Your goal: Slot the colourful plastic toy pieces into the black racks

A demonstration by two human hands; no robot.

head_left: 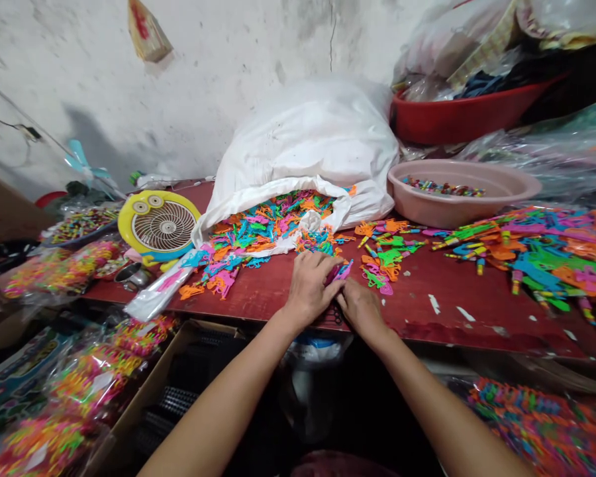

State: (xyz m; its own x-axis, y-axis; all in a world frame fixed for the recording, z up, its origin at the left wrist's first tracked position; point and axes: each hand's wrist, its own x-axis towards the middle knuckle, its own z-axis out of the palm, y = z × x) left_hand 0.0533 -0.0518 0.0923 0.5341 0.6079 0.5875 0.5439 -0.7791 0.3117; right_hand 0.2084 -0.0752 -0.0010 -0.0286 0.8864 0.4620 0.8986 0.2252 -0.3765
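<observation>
My left hand (310, 285) and my right hand (362, 308) meet at the front of the red table. Between them are small flat plastic pieces (345, 270) in purple, pink and blue. The left fingers curl round these pieces; the right thumb and fingers pinch close by, their tips partly hidden. Under the hands, a black mesh-like thing (334, 315) shows at the table edge. Just beyond, a large white sack (308, 139) lies on its side, and bright plastic pieces (263, 228) spill from its mouth. A smaller group of pieces (390, 255) lies right of my hands.
A yellow fan (159, 227) stands left, near a metal cup (133, 277). At right are a pink basin (464, 205) holding small beads, a red basin (461, 119) and a heap of colourful pieces (551, 255). Bagged pieces (94, 384) and a cardboard box (124, 414) sit below left.
</observation>
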